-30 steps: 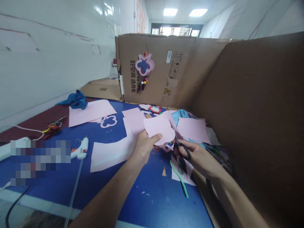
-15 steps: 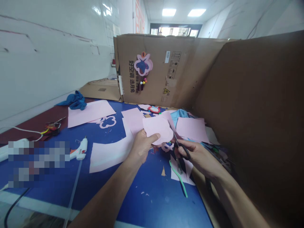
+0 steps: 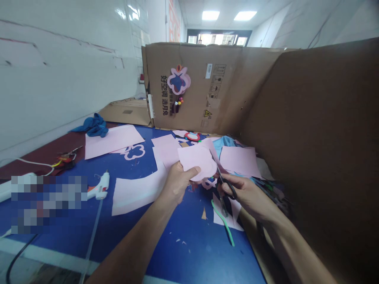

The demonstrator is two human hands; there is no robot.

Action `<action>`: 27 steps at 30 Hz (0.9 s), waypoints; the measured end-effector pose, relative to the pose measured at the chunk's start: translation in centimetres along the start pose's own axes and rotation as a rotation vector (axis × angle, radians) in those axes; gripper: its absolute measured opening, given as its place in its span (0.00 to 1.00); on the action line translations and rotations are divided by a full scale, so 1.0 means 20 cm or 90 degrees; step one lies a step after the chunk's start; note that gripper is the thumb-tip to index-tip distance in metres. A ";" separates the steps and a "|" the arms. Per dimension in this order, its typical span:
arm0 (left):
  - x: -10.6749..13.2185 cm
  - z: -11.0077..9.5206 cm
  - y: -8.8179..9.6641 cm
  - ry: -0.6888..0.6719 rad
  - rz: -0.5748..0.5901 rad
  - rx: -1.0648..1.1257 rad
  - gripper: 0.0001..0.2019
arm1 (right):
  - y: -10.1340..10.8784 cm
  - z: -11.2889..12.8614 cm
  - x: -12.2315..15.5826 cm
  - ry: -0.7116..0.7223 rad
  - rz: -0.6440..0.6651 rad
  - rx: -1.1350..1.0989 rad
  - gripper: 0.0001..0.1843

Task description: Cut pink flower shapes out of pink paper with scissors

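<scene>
My left hand [image 3: 178, 179] pinches a sheet of pale pink paper [image 3: 197, 159], thumb on top and fingers underneath. The paper's right side has a rounded, scalloped cut edge. My right hand [image 3: 241, 191] is closed around the black handles of a pair of scissors [image 3: 229, 188], whose blades point up and away along that curved edge. A strip of pink paper stands off to the right of the blades. Below the held paper lies a pink flower-shaped outline [image 3: 209, 183], partly covered by my hands.
On the blue table [image 3: 174, 260] lie pink sheets [image 3: 139, 193], a white glue gun [image 3: 102, 186], a green strip [image 3: 222, 221] and paper scraps. A blue cloth [image 3: 94, 125] is at the back left. Cardboard walls [image 3: 237, 90] stand behind and right; a pink flower ornament [image 3: 186, 81] hangs there.
The pink paper has shifted very slightly to the right. Both hands keep their grips, and everything else looks the same.
</scene>
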State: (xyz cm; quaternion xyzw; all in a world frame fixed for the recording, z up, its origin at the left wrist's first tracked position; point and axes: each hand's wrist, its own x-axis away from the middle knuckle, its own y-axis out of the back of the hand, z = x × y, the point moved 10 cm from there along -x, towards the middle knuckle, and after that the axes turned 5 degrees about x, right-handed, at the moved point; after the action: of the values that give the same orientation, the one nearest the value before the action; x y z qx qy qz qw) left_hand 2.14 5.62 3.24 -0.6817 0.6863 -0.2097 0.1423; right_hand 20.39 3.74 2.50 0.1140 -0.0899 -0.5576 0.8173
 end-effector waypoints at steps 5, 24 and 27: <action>-0.01 0.01 0.00 0.000 0.008 -0.012 0.21 | 0.00 0.00 0.00 0.000 0.002 -0.006 0.31; -0.04 0.02 0.03 -0.036 0.004 0.099 0.26 | -0.02 0.02 -0.01 0.020 0.003 0.035 0.29; -0.04 0.02 0.05 -0.043 -0.018 0.090 0.26 | -0.02 0.01 -0.01 0.015 -0.001 0.032 0.29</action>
State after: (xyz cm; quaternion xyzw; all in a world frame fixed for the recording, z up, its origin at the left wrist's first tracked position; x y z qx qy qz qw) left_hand 1.56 6.40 2.33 -0.6864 0.6546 -0.2370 0.2100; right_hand 19.95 3.85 2.67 0.1415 -0.0939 -0.5546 0.8146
